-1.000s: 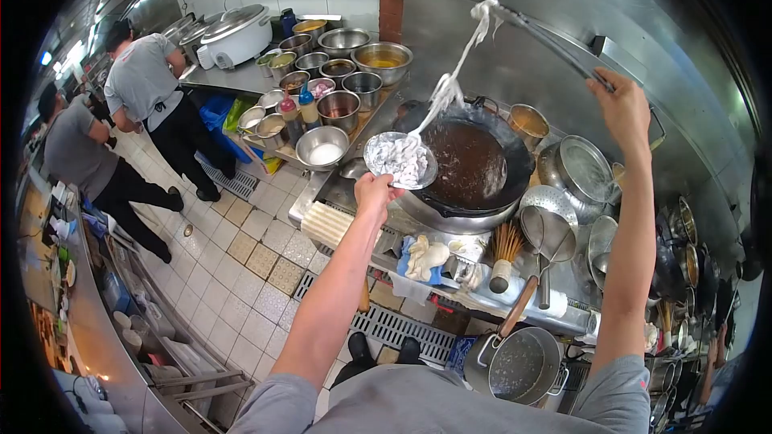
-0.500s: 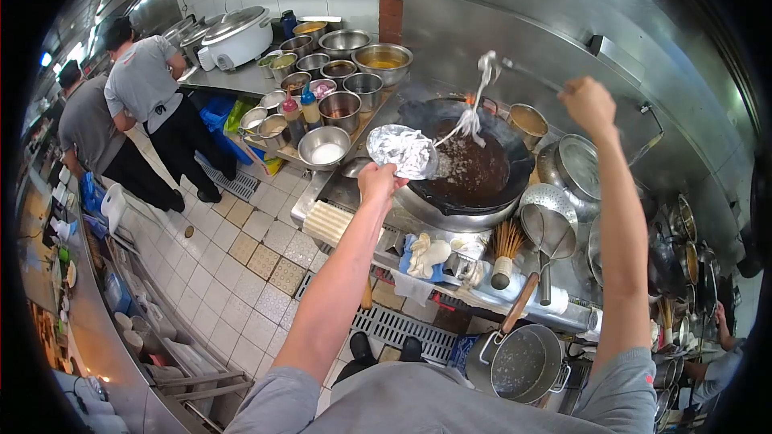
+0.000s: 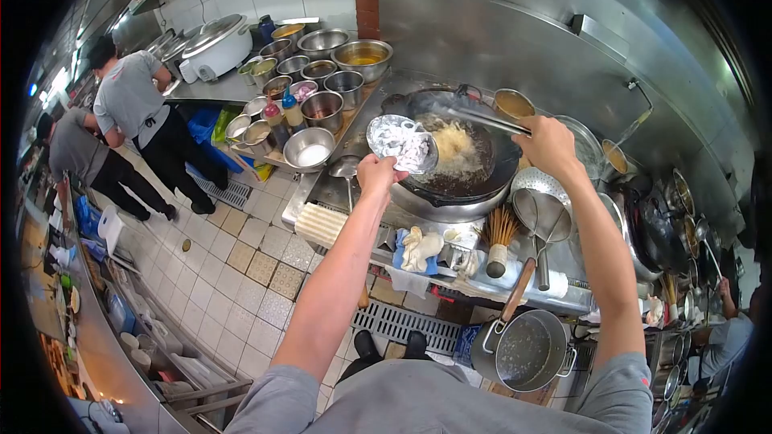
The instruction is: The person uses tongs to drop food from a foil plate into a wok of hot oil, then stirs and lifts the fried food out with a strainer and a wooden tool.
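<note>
My left hand [image 3: 378, 174] grips the rim of a metal bowl [image 3: 402, 145] with white, coated pieces in it, held at the near left edge of the wok. My right hand [image 3: 549, 143] is closed on metal tongs [image 3: 486, 119], which reach left over the wok. Inside the black wok [image 3: 503, 162], a pale yellow, foaming mass [image 3: 452, 147] floats in dark oil, around the middle.
Bowls of ingredients and squeeze bottles [image 3: 292, 112] stand left of the wok. A bamboo brush [image 3: 498, 253], strainers [image 3: 543, 213] and a folded cloth [image 3: 420, 249] lie in front. A pot [image 3: 531, 354] stands below. Two people [image 3: 133, 100] work at far left; another person [image 3: 720, 341] is at far right.
My right hand has come down and left, bringing the tongs low over the wok. The white strands hanging above are gone, and pale food now foams in the oil. The bowl holds less.
</note>
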A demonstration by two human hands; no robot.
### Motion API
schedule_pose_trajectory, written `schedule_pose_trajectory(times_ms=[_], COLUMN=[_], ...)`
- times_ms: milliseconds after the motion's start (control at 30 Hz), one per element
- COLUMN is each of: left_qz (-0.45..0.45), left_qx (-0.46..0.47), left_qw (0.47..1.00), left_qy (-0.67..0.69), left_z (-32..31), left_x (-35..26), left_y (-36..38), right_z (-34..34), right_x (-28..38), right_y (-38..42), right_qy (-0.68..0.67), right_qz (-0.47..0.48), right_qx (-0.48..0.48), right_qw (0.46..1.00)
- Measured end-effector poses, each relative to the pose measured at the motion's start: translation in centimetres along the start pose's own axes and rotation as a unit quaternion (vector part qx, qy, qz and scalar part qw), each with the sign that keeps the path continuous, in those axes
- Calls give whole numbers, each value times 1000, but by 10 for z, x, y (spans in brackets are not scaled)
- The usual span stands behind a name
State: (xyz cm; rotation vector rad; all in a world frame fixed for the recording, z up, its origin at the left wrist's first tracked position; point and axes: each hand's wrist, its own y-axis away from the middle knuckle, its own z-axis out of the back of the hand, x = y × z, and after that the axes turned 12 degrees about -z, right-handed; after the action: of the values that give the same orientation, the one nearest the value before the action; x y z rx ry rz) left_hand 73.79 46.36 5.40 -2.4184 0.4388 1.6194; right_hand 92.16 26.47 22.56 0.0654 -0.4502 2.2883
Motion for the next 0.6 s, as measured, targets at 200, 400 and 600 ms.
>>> schedule_pose_trajectory(times_ms=[200, 400, 600], left_qz=[-29, -3, 3], left_qx=[15, -11, -39], left_qw=[999, 1000, 999], left_qy=[-36, -19, -18], left_z=[-13, -4, 5], left_x=[0, 16, 24], left_y=[17, 6, 5], right_z=[8, 34, 59], right_x=[7, 3, 10], right_y=[18, 10, -10], right_qy=[48, 66, -21], right_qz=[69, 48, 25], right_qx=[76, -6, -102], right_qw=[994, 997, 994])
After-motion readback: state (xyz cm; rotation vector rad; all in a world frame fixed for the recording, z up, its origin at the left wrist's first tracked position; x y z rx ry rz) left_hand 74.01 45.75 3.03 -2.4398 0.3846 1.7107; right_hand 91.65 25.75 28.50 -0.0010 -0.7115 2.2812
